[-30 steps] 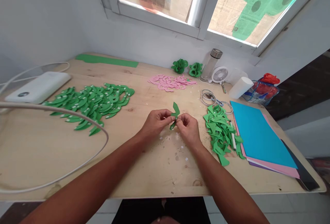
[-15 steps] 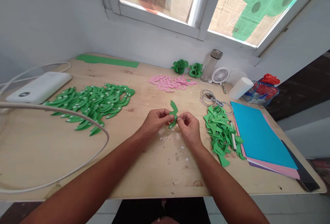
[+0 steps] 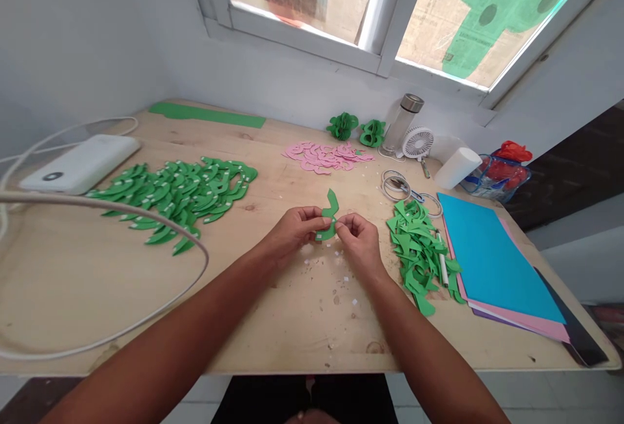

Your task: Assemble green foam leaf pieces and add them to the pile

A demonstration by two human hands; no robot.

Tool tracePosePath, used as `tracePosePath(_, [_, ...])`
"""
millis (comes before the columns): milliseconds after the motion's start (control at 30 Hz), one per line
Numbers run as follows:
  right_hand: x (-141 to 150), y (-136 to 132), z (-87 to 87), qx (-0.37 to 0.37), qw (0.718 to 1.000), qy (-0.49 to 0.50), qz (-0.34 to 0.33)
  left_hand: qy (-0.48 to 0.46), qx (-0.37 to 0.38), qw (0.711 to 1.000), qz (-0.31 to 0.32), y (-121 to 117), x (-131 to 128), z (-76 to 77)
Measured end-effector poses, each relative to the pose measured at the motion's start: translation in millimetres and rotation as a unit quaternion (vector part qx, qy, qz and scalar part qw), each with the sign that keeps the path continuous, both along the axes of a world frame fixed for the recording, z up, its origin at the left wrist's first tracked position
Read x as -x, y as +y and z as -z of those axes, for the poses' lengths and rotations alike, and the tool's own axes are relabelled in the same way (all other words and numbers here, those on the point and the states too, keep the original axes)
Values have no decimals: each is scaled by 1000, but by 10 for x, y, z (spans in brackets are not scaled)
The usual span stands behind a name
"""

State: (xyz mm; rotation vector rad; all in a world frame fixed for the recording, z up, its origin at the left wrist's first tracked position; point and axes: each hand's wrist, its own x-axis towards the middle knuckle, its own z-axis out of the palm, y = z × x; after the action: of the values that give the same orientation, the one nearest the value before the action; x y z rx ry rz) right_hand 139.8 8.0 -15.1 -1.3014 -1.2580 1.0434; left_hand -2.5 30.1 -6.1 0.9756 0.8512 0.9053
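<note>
Between thumb and fingers, my left hand pinches a curved green paper cutout bearing small white squares. My right hand is closed at the cutout's right edge, fingertips pressed together on it. The cutout's pointed strip sticks up above both hands, and part of it is hidden behind my left fingers. A pile of similar green cutouts with white squares lies to the left. Green paper scraps are heaped beside my right forearm, with a white pen among them.
Pink paper pieces lie beyond my hands, near two green paper ornaments. A bottle, a small fan and scissors are at the back right. Coloured sheets lie right; a white cable loops over the left side.
The cutout has turned slightly, and its lower end now shows wider and further left between my hands. Both hands stay in nearly the same place. The view has shifted a little.
</note>
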Motion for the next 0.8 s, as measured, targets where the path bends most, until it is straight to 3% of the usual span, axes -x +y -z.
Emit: tracePosePath(800, [-2,19,48,14,999,33,15,129,-119,984,-9,-9,-51,39])
